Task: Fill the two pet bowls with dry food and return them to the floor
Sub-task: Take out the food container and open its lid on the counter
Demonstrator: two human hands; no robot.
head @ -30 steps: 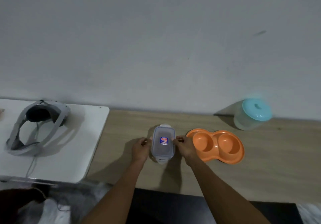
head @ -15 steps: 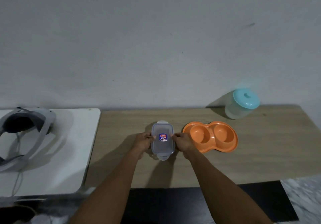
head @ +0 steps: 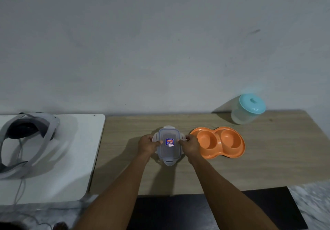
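A clear rectangular food container (head: 169,151) with a clip lid and a blue-red sticker stands on the wooden table (head: 267,158). My left hand (head: 148,144) grips its left side clip and my right hand (head: 190,144) grips its right side clip; both side clips stick outward. Just to the right lies the orange double pet bowl (head: 218,142), both hollows bare, touching nothing but the table. What is inside the container I cannot make out through the lid.
A round jar with a turquoise lid (head: 248,108) stands at the back right by the wall. On a white table (head: 76,158) to the left lies a grey headset (head: 26,140) with a cable. A dark mat (head: 196,212) lies below the table's front edge.
My thumbs have shifted onto the lid and the side clips now stand outward. The view has panned right and slightly down, so the headset sits further left.
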